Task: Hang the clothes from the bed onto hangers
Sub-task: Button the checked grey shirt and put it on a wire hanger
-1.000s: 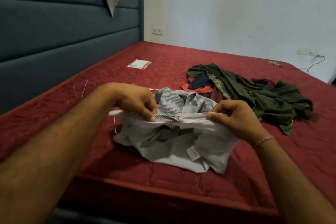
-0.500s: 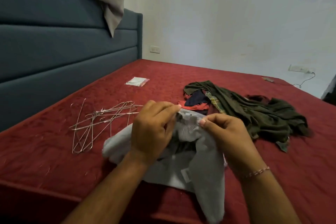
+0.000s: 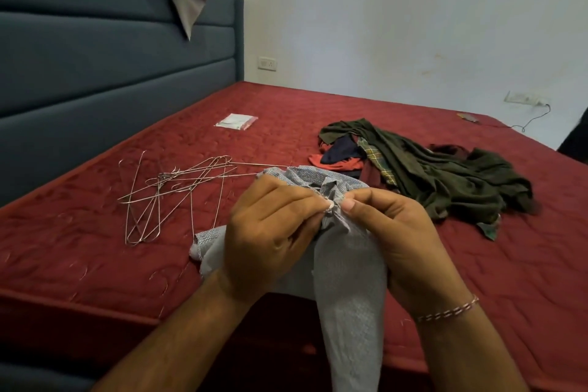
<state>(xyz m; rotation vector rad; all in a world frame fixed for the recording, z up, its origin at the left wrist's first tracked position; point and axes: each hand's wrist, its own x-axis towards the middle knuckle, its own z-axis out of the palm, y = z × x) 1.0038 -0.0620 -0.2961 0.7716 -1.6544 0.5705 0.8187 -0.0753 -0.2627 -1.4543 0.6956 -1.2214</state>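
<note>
Grey shirt (image 3: 346, 267) held up at near bed edge, bunched between both hands, one long panel hanging straight down off the mattress side. Left hand (image 3: 270, 232) and right hand (image 3: 394, 232) side by side, fingertips meeting at a small fold near the top of the fabric (collar or button placket, cannot tell which). Both pinching cloth, fingers curled, nothing loose in either palm. Wire hangers (image 3: 168, 194) in a tangled pile on the red bed (image 3: 95, 248), lying ahead and to the left of the hands, apart from them; long bars running roughly toward the shirt, a couple of wire ends reaching just behind its top edge. Left hand nearer to the pile, so likely the one to reach for a hanger. Remaining clothes heap (image 3: 423, 169) (dark green, plaid, red, navy) farther back on the right, untouched. Task judged early: no garment on a hanger yet.
</note>
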